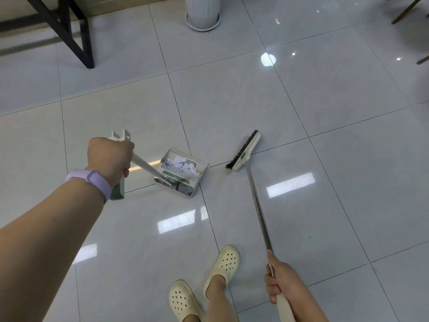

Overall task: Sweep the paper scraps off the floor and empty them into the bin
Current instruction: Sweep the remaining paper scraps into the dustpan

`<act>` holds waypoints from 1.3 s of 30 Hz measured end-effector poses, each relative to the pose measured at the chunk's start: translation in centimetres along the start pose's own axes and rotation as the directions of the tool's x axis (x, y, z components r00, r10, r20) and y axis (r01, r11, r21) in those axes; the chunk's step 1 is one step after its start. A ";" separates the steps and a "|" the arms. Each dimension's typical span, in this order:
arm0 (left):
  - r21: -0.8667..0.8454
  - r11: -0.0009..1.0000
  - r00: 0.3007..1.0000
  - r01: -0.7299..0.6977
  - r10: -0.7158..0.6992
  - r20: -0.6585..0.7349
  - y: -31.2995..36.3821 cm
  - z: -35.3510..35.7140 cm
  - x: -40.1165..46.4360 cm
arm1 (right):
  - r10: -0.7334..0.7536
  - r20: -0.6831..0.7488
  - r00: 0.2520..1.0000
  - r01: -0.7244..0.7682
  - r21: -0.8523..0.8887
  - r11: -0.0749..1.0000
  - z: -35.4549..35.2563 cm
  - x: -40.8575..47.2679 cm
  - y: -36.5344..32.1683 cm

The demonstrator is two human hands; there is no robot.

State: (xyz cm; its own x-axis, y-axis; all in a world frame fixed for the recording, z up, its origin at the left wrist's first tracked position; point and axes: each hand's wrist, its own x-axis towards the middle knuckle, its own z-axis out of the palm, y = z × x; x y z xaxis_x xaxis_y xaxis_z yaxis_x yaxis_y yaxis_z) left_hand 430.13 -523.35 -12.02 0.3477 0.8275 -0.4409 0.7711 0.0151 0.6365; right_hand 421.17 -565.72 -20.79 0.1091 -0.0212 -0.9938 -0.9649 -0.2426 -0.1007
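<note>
Both hands are closed around long handles as I look down from the head camera. My left hand [109, 156] is fisted tight round the top of the dustpan handle [145, 164], knuckles up, fingers wrapped fully about the metal pole just below its pale plastic end piece; a lilac wristband [92, 182] sits on that wrist. The pole slants down and to the right into the dustpan [182, 171], a pale, box-like pan with a green comb strip, which sits on the tiled floor [255, 108] with its mouth facing away from me. White paper scraps [180, 165] lie heaped inside the pan, and I can see a few greyer bits through its near wall.

My right hand [282, 281] grips the broom handle [257, 205] low in the view, fingers curled round where the metal shaft meets the cream grip, thumb lying along the shaft. The shaft runs up and left to the broom head [245, 151], which rests on the floor to the right of the dustpan, apart from it, black bristles facing the pan.

Two feet in cream perforated clogs [222, 267] stand between the handles. A white ribbed pot [202, 12] stands at the top, with a black table frame [69, 31] at upper left.
</note>
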 end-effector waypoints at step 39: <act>0.077 0.995 0.983 -0.066 0.052 0.173 0.5 -3.9 -0.5 | 0.073 0.004 0.997 -0.073 0.129 0.989 0.4 -0.3 0.2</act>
State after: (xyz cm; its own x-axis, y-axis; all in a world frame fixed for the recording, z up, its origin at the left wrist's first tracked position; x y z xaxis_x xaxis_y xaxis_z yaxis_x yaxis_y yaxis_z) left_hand 428.25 -521.56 -9.02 0.4745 0.7173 -0.5103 0.7852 -0.0827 0.6137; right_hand 420.82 -565.34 -20.53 0.0375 -0.0353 -0.9987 -0.9930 -0.1134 -0.0333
